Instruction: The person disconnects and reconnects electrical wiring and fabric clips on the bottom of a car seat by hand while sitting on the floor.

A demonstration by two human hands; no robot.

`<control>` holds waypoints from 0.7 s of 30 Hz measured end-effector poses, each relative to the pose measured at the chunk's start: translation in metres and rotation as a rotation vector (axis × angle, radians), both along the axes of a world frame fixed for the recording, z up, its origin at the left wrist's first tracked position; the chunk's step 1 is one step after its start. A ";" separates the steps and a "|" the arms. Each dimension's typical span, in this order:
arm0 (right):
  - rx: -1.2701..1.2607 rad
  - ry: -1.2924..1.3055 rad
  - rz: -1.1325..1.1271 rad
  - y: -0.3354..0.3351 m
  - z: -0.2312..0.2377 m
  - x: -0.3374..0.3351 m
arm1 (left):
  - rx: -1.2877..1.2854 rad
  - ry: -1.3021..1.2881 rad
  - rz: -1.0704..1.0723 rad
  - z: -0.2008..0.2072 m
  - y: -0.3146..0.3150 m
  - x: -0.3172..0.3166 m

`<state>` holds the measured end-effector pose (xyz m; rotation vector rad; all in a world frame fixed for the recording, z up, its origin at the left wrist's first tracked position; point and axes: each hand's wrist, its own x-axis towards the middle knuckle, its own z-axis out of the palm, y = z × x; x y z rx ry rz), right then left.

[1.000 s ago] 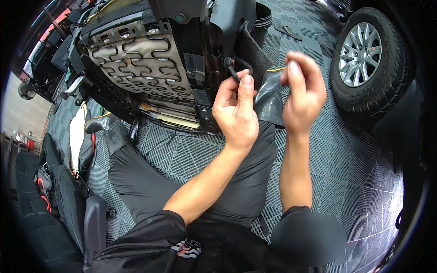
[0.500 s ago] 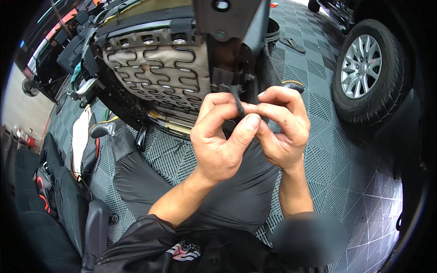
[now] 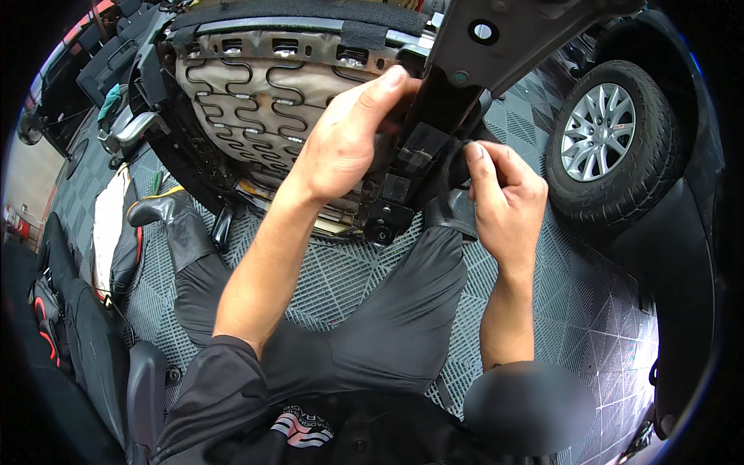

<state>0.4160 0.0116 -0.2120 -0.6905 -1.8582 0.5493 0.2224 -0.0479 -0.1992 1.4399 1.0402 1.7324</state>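
Observation:
A car seat frame (image 3: 256, 53) stands before me, its pale padding crossed by wavy black springs (image 3: 283, 101). A dark metal side bracket (image 3: 496, 58) with round holes slants up to the right from it. My left hand (image 3: 345, 147) is at the inner edge of this bracket, thumb stretched upward; its other fingers are mostly hidden behind the hand and the bracket. Black tape-like patches (image 3: 425, 146) cover part of the lower bracket. To its right, my right hand (image 3: 508, 190) is closed, thumb against curled fingers, pinching a black fabric strip (image 3: 459, 164) beside the bracket.
My outstretched legs (image 3: 395, 325) flank the seat on grey grid floor tiles (image 3: 310, 291). A wheel (image 3: 601, 132) of a dark vehicle is at the right. Black seats (image 3: 81, 333) and a white-and-black panel (image 3: 112, 240) lie left. A fan (image 3: 31, 128) stands far left.
My hands have parted from a shared pinch on the black strip. The left has moved up and left to the bracket; the right keeps the strip. The view has shifted.

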 end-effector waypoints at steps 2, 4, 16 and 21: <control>0.167 -0.049 -0.090 -0.001 0.007 -0.007 | -0.012 0.092 -0.037 0.005 0.002 -0.003; 0.408 -0.047 -0.129 0.004 0.010 -0.015 | -0.022 0.043 -0.123 0.012 0.006 -0.006; 0.549 -0.152 -0.155 0.027 0.026 -0.015 | -0.158 -0.110 -0.323 0.021 0.019 -0.013; 0.426 -0.055 -0.189 0.026 0.030 -0.024 | -0.106 -0.246 -0.343 0.015 0.018 -0.010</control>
